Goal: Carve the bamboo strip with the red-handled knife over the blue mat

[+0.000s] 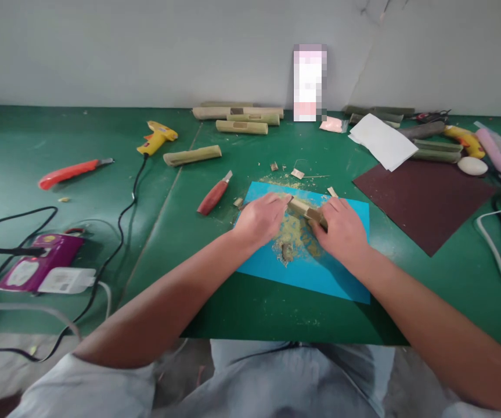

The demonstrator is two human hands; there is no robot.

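Observation:
Over a blue sheet (250,264), a short split piece of bamboo (303,208) with a dark notch is held between both hands. My right hand (343,232) is closed around its right end, thumb underneath. At the left end my left hand (261,220) is closed, fingers pinched together; a small dark edge shows at its fingertips, too little to name. Yellowish bamboo dust (291,232) and a small chip (287,251) lie on the sheet below the hands. A knife with a red-brown handle (213,196) rests left of the sheet.
Bamboo pieces (241,126) lie along the wall. At left are a yellow glue gun (157,139), a red utility knife (69,174) and a purple power strip (43,261) with cords. On the right are a brown sheet (424,203), white paper (383,142) and an egg-shaped white object (472,166).

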